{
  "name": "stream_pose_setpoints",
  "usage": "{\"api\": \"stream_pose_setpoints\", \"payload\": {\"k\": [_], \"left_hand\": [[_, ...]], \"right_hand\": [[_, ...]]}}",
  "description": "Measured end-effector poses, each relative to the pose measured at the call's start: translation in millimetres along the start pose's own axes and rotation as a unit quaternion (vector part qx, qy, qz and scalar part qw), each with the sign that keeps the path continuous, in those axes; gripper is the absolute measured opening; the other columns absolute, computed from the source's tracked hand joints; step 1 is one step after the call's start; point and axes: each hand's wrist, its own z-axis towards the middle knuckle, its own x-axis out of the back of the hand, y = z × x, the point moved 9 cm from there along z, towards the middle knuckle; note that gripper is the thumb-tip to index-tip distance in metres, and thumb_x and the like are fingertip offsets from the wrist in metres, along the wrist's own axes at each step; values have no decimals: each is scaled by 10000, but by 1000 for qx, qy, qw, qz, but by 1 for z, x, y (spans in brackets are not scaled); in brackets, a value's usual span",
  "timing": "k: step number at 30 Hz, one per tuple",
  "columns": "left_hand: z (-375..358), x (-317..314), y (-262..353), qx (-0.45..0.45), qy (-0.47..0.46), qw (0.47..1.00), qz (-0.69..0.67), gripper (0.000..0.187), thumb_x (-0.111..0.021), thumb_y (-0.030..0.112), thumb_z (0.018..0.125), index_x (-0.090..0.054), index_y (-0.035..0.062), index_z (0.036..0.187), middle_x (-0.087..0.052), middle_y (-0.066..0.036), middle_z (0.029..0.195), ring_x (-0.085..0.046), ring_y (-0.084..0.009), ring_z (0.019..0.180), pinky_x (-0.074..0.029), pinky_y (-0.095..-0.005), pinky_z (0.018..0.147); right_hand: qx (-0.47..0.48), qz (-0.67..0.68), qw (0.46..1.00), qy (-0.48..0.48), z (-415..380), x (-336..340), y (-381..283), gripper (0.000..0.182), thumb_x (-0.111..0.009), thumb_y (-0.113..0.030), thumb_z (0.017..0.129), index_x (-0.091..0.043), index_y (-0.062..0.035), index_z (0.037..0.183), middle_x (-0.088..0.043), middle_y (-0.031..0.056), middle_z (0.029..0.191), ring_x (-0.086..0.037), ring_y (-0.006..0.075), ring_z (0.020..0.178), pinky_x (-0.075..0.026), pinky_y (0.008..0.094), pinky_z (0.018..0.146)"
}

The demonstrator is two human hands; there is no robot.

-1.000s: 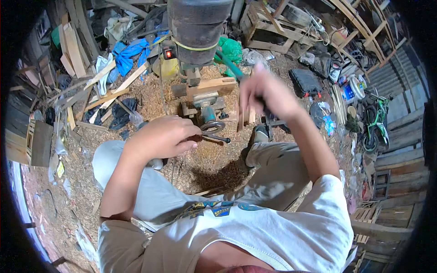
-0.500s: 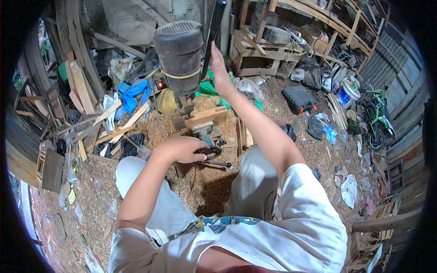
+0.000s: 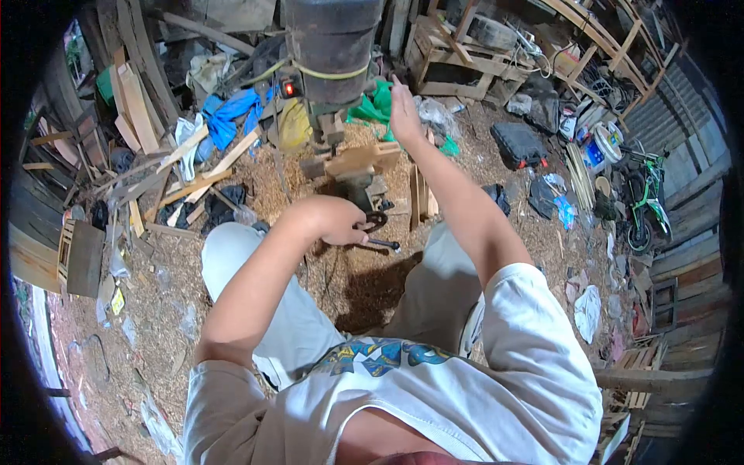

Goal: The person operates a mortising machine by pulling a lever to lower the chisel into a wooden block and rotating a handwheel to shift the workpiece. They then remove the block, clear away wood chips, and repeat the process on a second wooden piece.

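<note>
A dark upright machine with a round motor housing (image 3: 329,54) stands in front of me, a yellow band around it. Under its head, a wooden block (image 3: 360,160) sits on the machine's lower part. My left hand (image 3: 341,221) is curled around a black handwheel (image 3: 376,222) with a small crank handle (image 3: 384,244). Right of the motor, my right hand (image 3: 404,116) is raised with fingers stretched out. Whether it touches the machine's lever is hard to see against the dark background.
A red switch light (image 3: 290,89) glows on the machine. Wood strips (image 3: 225,167) and a blue cloth (image 3: 225,124) lie at left among shavings. More wood pieces (image 3: 418,194) stand right of the machine. Further right are a black case (image 3: 519,145) and a small green bike (image 3: 647,198).
The camera view has tilted down, so the machine sits higher in it. My right hand is lower relative to the motor, and the black lever beside it no longer shows clearly.
</note>
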Motion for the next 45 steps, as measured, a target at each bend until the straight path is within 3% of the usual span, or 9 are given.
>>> {"api": "stream_pose_setpoints", "payload": {"k": [5, 11, 15, 18, 19, 26, 32, 34, 45], "left_hand": [[-8, 2, -11, 15, 27, 999, 12, 417, -645, 445, 1011, -781, 70, 1133, -765, -193, 1103, -728, -407, 1021, -566, -513, 885], [-25, -3, -6, 38, 19, 999, 0, 397, -664, 465, 990, -778, 100, 1098, -775, -174, 1035, -739, -388, 980, -572, -514, 865], [-40, -6, 2, 30, 17, 999, -7, 391, -666, 461, 990, -764, 98, 1100, -777, -161, 1011, -740, -379, 963, -573, -506, 848], [-36, -12, -4, 23, 15, 1000, -16, 410, -666, 466, 991, -761, 86, 1111, -776, -166, 1017, -739, -384, 968, -573, -508, 849], [-37, -13, -4, 23, 12, 1000, -18, 410, -666, 466, 991, -761, 86, 1111, -776, -166, 1017, -739, -384, 968, -573, -508, 849], [-35, -12, -15, 36, 17, 999, -17, 455, -662, 486, 994, -759, 81, 1179, -776, -190, 1064, -738, -397, 1004, -575, -510, 875], [-40, -11, -9, 32, 12, 999, -18, 471, -652, 496, 1002, -751, 79, 1198, -770, -195, 1078, -732, -407, 1015, -570, -514, 876], [-40, -17, -5, 19, 4, 1000, -11, 473, -650, 501, 1003, -748, 83, 1203, -769, -195, 1076, -731, -409, 1013, -567, -514, 873], [-61, -5, 1, 14, 39, 999, -13, 455, -648, 481, 1008, -720, 63, 1175, -755, -216, 1063, -720, -430, 1029, -557, -530, 896]], "right_hand": [[-103, -286, 951, -51, -73, 14, 56, 448, -452, -412, 1103, -647, -64, 1307, -701, 282, 1229, -660, 480, 1152, -497, 555, 1031], [-287, -357, 883, -105, -250, 7, 160, 348, -626, -345, 989, -670, -67, 1194, -736, 277, 1120, -694, 465, 1106, -546, 556, 974], [-305, -424, 795, -309, -346, -24, 210, 505, -601, -447, 1023, -636, -15, 1284, -725, 301, 1175, -685, 474, 1161, -546, 559, 998], [-225, -385, 785, -430, -386, -51, 201, 652, -549, -591, 1040, -647, -9, 1318, -723, 324, 1173, -682, 492, 1182, -550, 548, 998], [-255, -319, 811, -418, -420, -67, 268, 754, -505, -688, 1032, -670, -12, 1323, -712, 343, 1200, -679, 498, 1190, -556, 526, 996], [-405, -269, 743, -460, -404, -62, 248, 821, -495, -742, 1009, -756, 16, 1187, -724, 311, 1219, -679, 456, 1203, -532, 533, 1033], [-351, -317, 763, -440, -386, -63, 249, 900, -529, -805, 961, -782, 56, 1032, -745, 327, 1090, -712, 461, 1094, -550, 530, 962], [-345, -342, 745, -457, -384, -57, 248, 746, -547, -779, 948, -827, -103, 1092, -772, 264, 1041, -732, 456, 1016, -572, 518, 911], [-232, -376, 802, -403, -359, -42, 211, 608, -588, -593, 992, -787, -19, 1013, -753, 281, 1015, -717, 477, 1022, -573, 532, 906]]}}
